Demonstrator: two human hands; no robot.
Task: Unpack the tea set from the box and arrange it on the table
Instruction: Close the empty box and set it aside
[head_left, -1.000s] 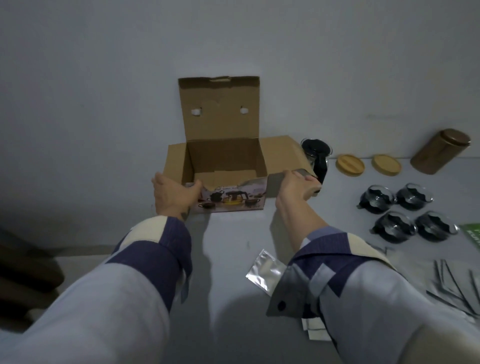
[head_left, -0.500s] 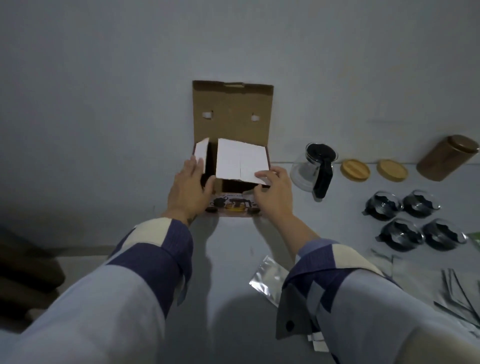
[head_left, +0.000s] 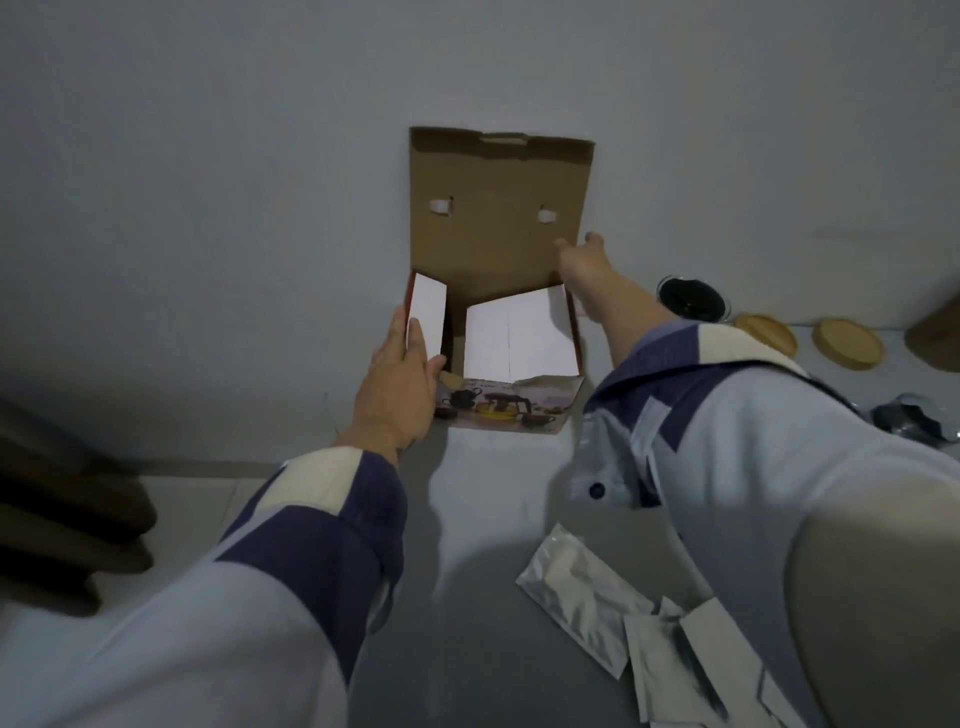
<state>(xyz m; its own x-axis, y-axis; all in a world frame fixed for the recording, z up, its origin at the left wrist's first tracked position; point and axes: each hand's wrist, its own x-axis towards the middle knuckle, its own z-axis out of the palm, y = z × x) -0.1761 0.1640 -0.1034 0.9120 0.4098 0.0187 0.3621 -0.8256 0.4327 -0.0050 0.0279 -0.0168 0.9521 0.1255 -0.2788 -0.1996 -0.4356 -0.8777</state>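
The cardboard tea set box (head_left: 509, 413) stands at the table's back against the wall, printed front facing me. Its tall brown lid (head_left: 498, 234) stands upright. Both white side flaps are folded inward over the opening, the left flap (head_left: 427, 312) narrow and the right flap (head_left: 519, 335) wide. My left hand (head_left: 400, 384) lies flat against the box's left side, fingertips on the left flap. My right hand (head_left: 584, 262) reaches up and pinches the lid's right edge, thumb behind and fingers in front. What is inside the box is hidden.
Right of the box are a glass teapot (head_left: 691, 304) with a dark top, two round wooden lids (head_left: 766, 332), a brown canister (head_left: 935, 343) and a glass cup (head_left: 914, 421), partly hidden by my right sleeve. Foil packets (head_left: 576, 587) lie near the front.
The side flaps went from spread open to folded inward. My right hand left the right flap and rose to the lid's edge. My left hand stays on the left flap.
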